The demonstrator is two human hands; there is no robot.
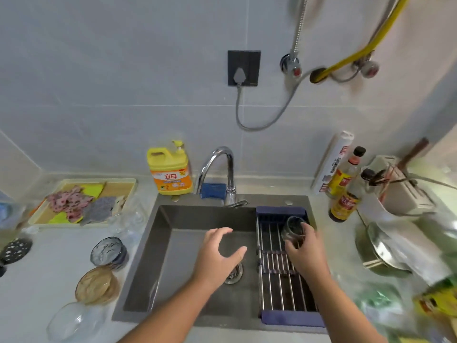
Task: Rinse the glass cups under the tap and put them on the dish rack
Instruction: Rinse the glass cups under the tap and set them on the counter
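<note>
Head view: the placing step is in hand. The right hand (305, 248) holds a glass cup (294, 227) over the far end of the dish rack (277, 293), which spans the right side of the sink (163, 243). Its fingers (291, 245) are wrapped round the cup's lower wall, with the thumb on the far side. The cup is tilted, its mouth turned up toward the camera. Whether it already touches the rack bars cannot be told.

The left hand (220, 253) hovers above the middle of the sink, released. Its fingers (222, 231) are loosely curved and grasp nothing. The tap (222, 169) stands at the sink's back edge, and no stream shows from it.

On the bench (49, 268) left of the sink, some blurred clear glassware (131, 219) stands close to the rim. Three glass bowls (108, 251) sit nearer the front.

The next move, as I judge it, is to settle the cup steadily between the bars, probably mouth down to drain, and then let go. The smooth round glass could roll or slip on the rods, so the grip should loosen only once the cup sits firm. The free left hand is well placed to fetch the next piece from the left of the sink.
</note>
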